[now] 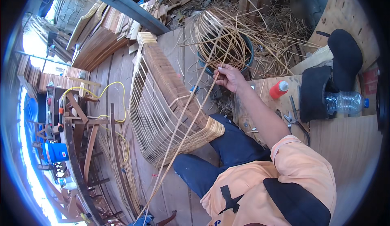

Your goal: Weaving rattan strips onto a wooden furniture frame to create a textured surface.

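My right hand (227,78) is closed on a long rattan strand at the rim of a dark green tub (248,48), where loops of pale rattan (217,35) are heaped. Two long strands (170,153) run diagonally from there over the wooden frame (164,67) to the lower edge. This frame lies tilted by my legs (195,169), with pale cane strung in close rows across it and wrapped round its corners. My left hand is not in view.
At right, a board (260,88) holds a red bottle (278,88), pliers (292,120) and a clear plastic bottle (343,103) beside dark padded items. At left are stacked wood pieces (97,43), a blue bucket (55,152), yellow cord (122,96) and cane on the plank floor.
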Demonstrator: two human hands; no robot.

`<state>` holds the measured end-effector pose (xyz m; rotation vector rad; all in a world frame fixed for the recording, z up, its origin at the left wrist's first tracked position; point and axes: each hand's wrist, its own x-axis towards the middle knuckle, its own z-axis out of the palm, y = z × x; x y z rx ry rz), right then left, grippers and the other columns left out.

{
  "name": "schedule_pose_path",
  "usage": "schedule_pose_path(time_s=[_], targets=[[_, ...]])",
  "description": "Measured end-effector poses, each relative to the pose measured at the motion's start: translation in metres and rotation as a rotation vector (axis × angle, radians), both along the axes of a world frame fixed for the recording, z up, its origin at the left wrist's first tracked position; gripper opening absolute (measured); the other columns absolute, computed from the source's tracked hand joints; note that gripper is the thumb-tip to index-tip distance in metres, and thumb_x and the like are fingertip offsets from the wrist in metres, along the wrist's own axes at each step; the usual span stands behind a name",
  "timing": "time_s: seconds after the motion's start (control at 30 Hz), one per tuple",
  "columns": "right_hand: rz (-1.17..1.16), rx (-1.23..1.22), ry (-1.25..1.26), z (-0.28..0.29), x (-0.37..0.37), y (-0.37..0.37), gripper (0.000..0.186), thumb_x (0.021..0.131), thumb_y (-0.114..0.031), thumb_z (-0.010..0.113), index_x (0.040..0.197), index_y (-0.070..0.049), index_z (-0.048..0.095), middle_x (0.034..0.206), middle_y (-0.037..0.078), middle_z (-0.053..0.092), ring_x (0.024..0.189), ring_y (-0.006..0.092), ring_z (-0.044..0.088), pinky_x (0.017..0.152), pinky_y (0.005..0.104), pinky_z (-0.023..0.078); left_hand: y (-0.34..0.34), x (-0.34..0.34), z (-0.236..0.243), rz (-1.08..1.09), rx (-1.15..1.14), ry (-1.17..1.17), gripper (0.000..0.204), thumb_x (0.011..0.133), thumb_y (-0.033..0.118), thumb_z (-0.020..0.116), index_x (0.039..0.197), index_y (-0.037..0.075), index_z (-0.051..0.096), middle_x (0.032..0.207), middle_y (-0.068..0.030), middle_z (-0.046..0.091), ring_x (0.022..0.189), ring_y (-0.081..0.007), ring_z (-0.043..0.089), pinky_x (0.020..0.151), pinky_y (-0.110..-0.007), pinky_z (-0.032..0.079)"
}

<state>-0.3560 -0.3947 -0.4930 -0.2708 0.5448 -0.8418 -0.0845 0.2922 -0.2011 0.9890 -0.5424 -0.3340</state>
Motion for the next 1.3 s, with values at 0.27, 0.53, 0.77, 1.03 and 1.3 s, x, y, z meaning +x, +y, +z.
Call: schedule_pose_path(time_s=[0.27, 0.53, 0.77, 1.03, 1.3], targets=[[0.082, -0.014, 0.208, -0.004, -0.002, 0.015, 0.012, 0.089, -0.008, 0.054, 0.101, -0.007, 0.052, 0.085, 0.006, 0.063, 0.070, 0.0181, 0.065, 0.050, 0.0281, 0.055, 0.094, 0.063, -0.070, 0.439, 1.165, -0.395, 0.030, 0.087, 0.029, 0.053, 0.097, 0.002, 0.063, 0.094, -0.0120, 0.059, 0.089, -0.0263, 0.053, 0.075, -0.036, 0.043], [0.072, -0.068, 0.334, 0.002, -0.014, 0.044, 0.013, 0.090, -0.007, 0.054, 0.102, -0.005, 0.052, 0.083, 0.007, 0.060, 0.067, 0.0183, 0.065, 0.048, 0.0269, 0.054, 0.048, -0.016, -0.115, 0.817, 2.226, -0.413, 0.045, 0.083, 0.032, 0.057, 0.110, -0.004, 0.059, 0.114, -0.0219, 0.057, 0.106, -0.0360, 0.053, 0.091, -0.041, 0.043], [0.125, -0.145, 0.348, 0.032, 0.001, 0.085, 0.008, 0.089, -0.008, 0.055, 0.097, -0.006, 0.053, 0.083, 0.006, 0.059, 0.071, 0.0191, 0.064, 0.053, 0.0277, 0.053, -0.267, -0.113, -0.178, -0.160, 1.214, -0.661, 0.033, 0.087, 0.018, 0.052, 0.113, -0.001, 0.054, 0.113, -0.0204, 0.057, 0.107, -0.0353, 0.054, 0.094, -0.040, 0.041], [0.404, -0.174, 0.059, 0.070, -0.052, 0.182, 0.028, 0.097, -0.030, 0.042, 0.097, -0.005, 0.057, 0.083, 0.009, 0.064, 0.079, 0.0249, 0.065, 0.063, 0.0338, 0.053, -0.277, -0.167, -0.191, -0.151, 1.125, -0.646, 0.025, 0.085, 0.018, 0.060, 0.108, 0.008, 0.057, 0.088, -0.0133, 0.063, 0.079, -0.0318, 0.063, 0.066, -0.039, 0.050], [0.502, -0.117, 0.163, 0.080, -0.015, 0.240, 0.023, 0.092, -0.014, 0.052, 0.113, -0.007, 0.048, 0.102, 0.010, 0.062, 0.084, 0.0216, 0.063, 0.065, 0.0321, 0.053, -0.205, -0.159, -0.206, -0.376, 1.151, -0.434, 0.026, 0.092, 0.025, 0.050, 0.086, 0.004, 0.064, 0.079, -0.0174, 0.062, 0.074, -0.0339, 0.062, 0.064, -0.039, 0.048]])
